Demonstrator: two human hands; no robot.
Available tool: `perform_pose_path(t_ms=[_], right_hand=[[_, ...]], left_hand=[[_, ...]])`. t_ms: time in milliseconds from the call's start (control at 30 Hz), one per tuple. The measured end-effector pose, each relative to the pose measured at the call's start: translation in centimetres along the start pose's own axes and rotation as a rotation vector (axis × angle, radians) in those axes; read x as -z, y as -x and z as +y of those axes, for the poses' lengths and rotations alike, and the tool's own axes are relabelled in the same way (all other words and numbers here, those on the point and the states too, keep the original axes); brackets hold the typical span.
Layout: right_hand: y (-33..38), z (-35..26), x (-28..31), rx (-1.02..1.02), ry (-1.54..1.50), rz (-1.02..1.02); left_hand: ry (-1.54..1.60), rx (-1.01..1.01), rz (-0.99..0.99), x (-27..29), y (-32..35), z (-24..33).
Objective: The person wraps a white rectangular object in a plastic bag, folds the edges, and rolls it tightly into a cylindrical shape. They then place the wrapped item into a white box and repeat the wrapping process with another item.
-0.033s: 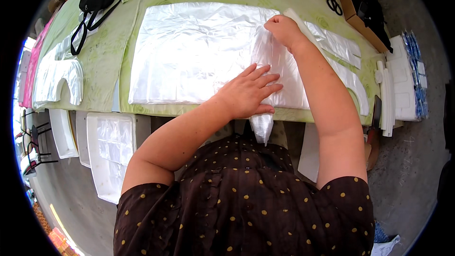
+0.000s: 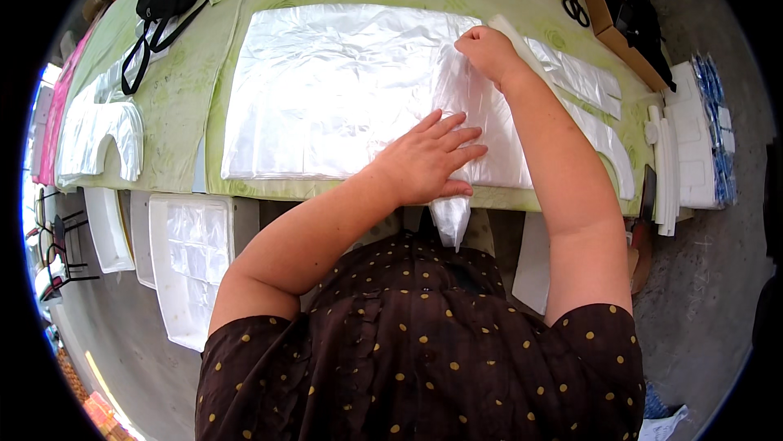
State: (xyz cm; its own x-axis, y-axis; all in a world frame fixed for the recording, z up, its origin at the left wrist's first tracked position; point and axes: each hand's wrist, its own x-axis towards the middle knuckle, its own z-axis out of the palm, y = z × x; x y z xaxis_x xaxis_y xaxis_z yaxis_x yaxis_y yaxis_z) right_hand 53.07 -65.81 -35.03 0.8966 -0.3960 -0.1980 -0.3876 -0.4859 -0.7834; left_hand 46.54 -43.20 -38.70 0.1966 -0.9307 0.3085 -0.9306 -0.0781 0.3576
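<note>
So my left hand (image 2: 428,162) lay flat, pinning the folded plastic bag (image 2: 469,106) near, while my right hand (image 2: 487,51) pinched its far end taut.

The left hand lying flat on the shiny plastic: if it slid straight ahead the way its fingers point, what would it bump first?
Probably the right forearm. The left hand rests flat on the clear plastic bag sheet, fingers pointing rightward and slightly away across the green table. The forearm crosses that line, though its height above the sheet is unclear.

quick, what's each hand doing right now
Left hand: open, fingers spread, pressed flat on the clear plastic bag.
Right hand: closed, pinching the far end of the same bag.
</note>
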Motion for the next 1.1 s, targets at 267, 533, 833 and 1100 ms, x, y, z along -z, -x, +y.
perform_pose_path(t_ms=[267,533,833,1100], right_hand=[[-0.8,2.2,-1.0,0.063,0.282,0.118],[3.9,4.5,3.4,0.546,0.365,0.59],[14.1,9.7,10.6,-0.067,0.677,0.271],[18.4,8.3,8.4,0.436,0.47,0.167]], left_hand=[[0.033,-0.041,-0.016,0.0,0.1,-0.2],[0.067,0.024,0.164,1.3,0.3,0.5],[-0.078,0.108,0.086,-0.2,0.1,0.4],[0.012,-0.009,0.153,0.8,0.4,0.8]])
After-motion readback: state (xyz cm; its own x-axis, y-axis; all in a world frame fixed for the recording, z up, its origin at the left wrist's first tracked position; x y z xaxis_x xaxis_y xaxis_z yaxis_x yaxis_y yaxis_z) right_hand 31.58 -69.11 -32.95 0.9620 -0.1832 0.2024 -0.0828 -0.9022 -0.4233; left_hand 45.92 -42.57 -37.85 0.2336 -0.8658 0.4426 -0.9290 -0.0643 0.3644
